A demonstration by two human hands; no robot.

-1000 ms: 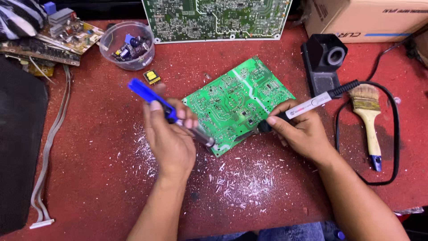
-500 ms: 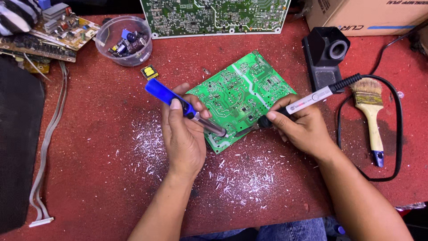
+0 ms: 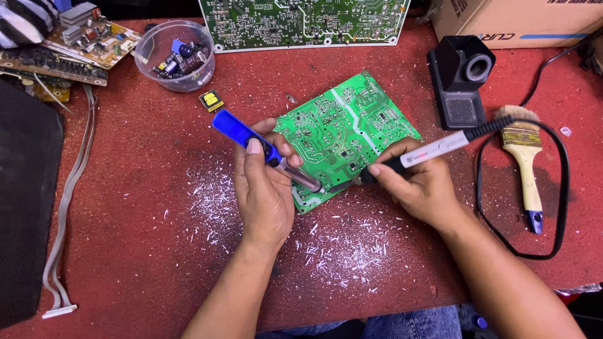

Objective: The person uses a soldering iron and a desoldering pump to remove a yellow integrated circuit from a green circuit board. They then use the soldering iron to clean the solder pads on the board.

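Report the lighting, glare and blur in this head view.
Head view: even overhead light, soft shadows under the left hand and right hand; mild sheen on the blue desoldering pump; the green circuit board is sharp; frame edges bend slightly; no motion blur.

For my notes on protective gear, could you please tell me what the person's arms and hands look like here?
Both forearms are bare as far as the picture shows them: no sleeve or cuff is visible. The left hand and the right hand wear no gloves, and I can see no rings, watch or wristband on either. At the bottom edge, blue denim shows on the legs.
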